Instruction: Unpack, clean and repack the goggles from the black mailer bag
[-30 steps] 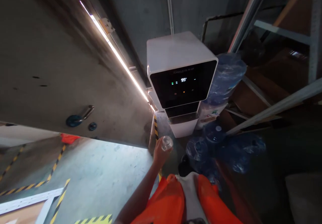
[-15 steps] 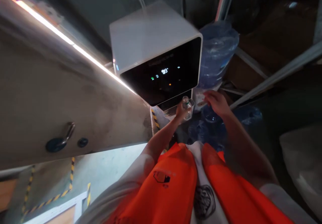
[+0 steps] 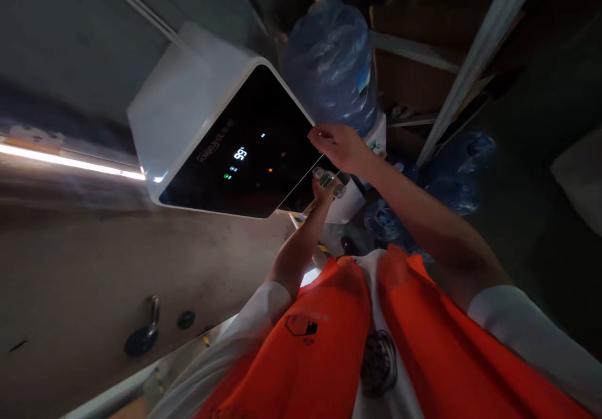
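A small clear bottle [image 3: 339, 190] is in my left hand [image 3: 323, 188], whose fingers wrap round it. It is tilted and sits just under the front of the white water dispenser [image 3: 197, 80]. My right hand [image 3: 342, 148] is raised at the right edge of the dispenser's black display panel [image 3: 235, 174], fingers curled together; whether they touch the panel or pinch something small I cannot make out. The panel shows a lit "99" and several small coloured lights.
A large blue water jug [image 3: 329, 61] stands behind the dispenser on the right. More blue jugs [image 3: 461, 168] lie lower right beside a metal shelf post [image 3: 480, 61]. On the left is a door [image 3: 226, 262] with a lever handle [image 3: 145, 331].
The view has turned, so the dispenser appears tilted and further left. My right hand has moved from beside the jug up to the panel's edge. My left hand still holds the bottle.
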`<control>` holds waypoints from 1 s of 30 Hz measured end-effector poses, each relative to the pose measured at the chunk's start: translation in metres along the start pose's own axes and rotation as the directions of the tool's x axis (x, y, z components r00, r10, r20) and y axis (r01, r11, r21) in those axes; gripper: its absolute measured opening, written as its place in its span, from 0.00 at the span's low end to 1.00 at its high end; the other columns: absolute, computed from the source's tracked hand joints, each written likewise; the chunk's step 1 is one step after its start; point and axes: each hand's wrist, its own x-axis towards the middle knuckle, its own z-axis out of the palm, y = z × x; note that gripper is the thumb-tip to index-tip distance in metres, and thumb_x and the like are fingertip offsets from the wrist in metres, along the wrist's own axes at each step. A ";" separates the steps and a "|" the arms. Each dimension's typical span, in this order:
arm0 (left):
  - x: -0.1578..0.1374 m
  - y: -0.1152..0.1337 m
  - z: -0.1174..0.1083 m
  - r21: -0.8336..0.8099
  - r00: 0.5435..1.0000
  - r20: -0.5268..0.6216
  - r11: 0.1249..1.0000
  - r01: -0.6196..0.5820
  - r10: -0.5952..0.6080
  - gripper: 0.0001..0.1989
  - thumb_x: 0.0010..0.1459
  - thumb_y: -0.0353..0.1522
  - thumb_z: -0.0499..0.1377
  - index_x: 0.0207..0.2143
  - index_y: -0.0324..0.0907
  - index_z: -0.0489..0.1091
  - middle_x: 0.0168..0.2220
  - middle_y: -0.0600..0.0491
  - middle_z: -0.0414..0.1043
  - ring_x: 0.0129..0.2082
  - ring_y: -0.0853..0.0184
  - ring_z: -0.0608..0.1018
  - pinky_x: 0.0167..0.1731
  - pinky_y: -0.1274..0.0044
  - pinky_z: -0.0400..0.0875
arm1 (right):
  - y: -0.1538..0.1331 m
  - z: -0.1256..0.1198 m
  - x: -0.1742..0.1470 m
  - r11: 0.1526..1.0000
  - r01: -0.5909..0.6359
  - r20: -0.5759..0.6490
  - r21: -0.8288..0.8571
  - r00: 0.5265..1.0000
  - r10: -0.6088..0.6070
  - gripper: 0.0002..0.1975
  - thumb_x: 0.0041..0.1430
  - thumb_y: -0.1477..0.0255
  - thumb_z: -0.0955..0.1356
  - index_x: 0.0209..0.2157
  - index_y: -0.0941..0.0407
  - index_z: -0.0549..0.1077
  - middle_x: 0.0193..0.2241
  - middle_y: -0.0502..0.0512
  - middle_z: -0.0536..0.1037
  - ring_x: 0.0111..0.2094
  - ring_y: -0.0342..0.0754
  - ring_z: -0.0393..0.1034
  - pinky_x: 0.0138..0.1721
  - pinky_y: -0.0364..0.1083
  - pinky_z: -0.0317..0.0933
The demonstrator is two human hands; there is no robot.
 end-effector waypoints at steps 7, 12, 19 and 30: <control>0.010 0.005 0.005 0.051 0.998 -0.056 0.999 0.005 -0.002 0.40 0.47 0.30 0.75 0.59 0.36 0.62 0.61 0.37 0.69 0.61 0.56 0.72 0.62 0.69 0.64 | 0.000 0.011 0.020 0.828 0.257 0.323 -0.498 0.941 -0.098 0.27 0.72 0.67 0.60 0.70 0.51 0.63 0.53 0.61 0.76 0.50 0.55 0.71 0.47 0.49 0.60; 0.010 0.002 0.009 0.044 0.996 -0.082 0.999 0.020 -0.016 0.37 0.48 0.29 0.75 0.57 0.33 0.64 0.58 0.35 0.71 0.59 0.56 0.74 0.60 0.69 0.66 | 0.018 0.009 0.010 0.682 0.294 0.356 -0.670 0.933 -0.052 0.32 0.71 0.67 0.59 0.74 0.48 0.54 0.51 0.61 0.78 0.44 0.55 0.72 0.37 0.48 0.57; 0.005 0.012 0.011 0.014 0.994 -0.107 0.999 0.039 -0.037 0.38 0.45 0.29 0.76 0.57 0.34 0.65 0.56 0.36 0.73 0.59 0.54 0.75 0.58 0.68 0.67 | 0.015 0.014 0.014 0.597 0.328 0.356 -0.732 0.931 -0.075 0.33 0.70 0.66 0.59 0.74 0.47 0.52 0.49 0.61 0.78 0.40 0.55 0.73 0.34 0.48 0.54; 0.001 0.028 0.005 -0.015 0.996 -0.068 0.999 0.051 -0.052 0.32 0.47 0.27 0.75 0.54 0.37 0.68 0.56 0.36 0.74 0.60 0.53 0.72 0.58 0.67 0.65 | 0.018 0.032 0.004 0.561 0.363 0.439 -0.744 0.898 0.001 0.33 0.71 0.67 0.59 0.74 0.46 0.51 0.47 0.62 0.77 0.38 0.54 0.73 0.35 0.47 0.54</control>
